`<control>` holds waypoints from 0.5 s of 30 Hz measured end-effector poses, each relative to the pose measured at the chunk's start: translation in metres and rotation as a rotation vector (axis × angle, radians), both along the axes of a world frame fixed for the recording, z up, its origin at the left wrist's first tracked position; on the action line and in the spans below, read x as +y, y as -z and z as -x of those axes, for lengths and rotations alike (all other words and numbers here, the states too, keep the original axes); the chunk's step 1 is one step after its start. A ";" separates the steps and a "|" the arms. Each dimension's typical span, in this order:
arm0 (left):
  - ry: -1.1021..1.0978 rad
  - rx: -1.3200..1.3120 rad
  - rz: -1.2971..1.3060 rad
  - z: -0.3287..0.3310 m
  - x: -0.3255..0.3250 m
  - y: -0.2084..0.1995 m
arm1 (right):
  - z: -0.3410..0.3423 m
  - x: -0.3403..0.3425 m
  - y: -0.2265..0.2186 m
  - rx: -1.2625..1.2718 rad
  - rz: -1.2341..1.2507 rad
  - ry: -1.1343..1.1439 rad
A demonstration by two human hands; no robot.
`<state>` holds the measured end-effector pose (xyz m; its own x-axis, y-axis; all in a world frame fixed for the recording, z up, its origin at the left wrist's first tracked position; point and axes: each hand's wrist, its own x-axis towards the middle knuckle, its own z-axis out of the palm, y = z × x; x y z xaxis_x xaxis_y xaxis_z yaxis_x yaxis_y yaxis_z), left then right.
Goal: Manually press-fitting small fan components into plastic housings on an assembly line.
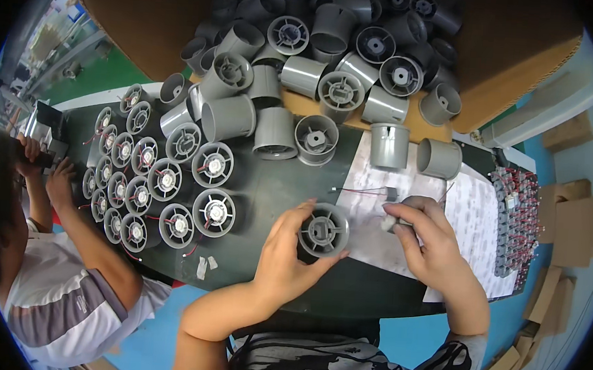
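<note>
My left hand (284, 249) is wrapped round a grey plastic fan housing (340, 233), a short round cup whose spoked inside faces up. To its right, my right hand (425, 236) pinches a small whitish-grey piece (388, 223) between thumb and fingers; its exact kind is hard to make out. Just beyond those fingertips, a small grey motor (392, 192) with thin red and dark wires (358, 191) shows over the printed paper sheets (368, 241). The housing and the right hand are apart.
Rows of housings with silvery centres and wires (166, 179) stand at left. Loose grey housings (304, 75) spill from a large cardboard box (525, 63). Wired motors (514, 221) are stacked at right. White scraps (203, 268) lie near the front edge. A co-worker (76, 286) sits left.
</note>
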<state>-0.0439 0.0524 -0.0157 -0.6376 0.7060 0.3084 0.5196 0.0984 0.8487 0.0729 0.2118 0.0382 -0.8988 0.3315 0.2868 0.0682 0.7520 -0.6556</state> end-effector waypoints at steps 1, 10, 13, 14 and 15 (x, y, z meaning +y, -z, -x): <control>-0.003 -0.004 0.010 -0.001 -0.004 0.005 | 0.001 -0.001 0.005 -0.018 -0.101 -0.008; 0.016 -0.204 -0.094 -0.004 -0.018 0.024 | 0.010 -0.003 -0.001 -0.012 -0.086 -0.030; 0.032 -0.131 -0.016 -0.003 -0.022 0.021 | 0.016 -0.009 -0.017 -0.135 0.272 -0.045; 0.021 -0.013 0.001 -0.002 -0.021 0.015 | 0.017 -0.009 -0.020 -0.197 0.402 -0.044; 0.009 0.104 0.016 -0.001 -0.021 0.011 | 0.017 -0.008 -0.018 -0.204 0.399 -0.034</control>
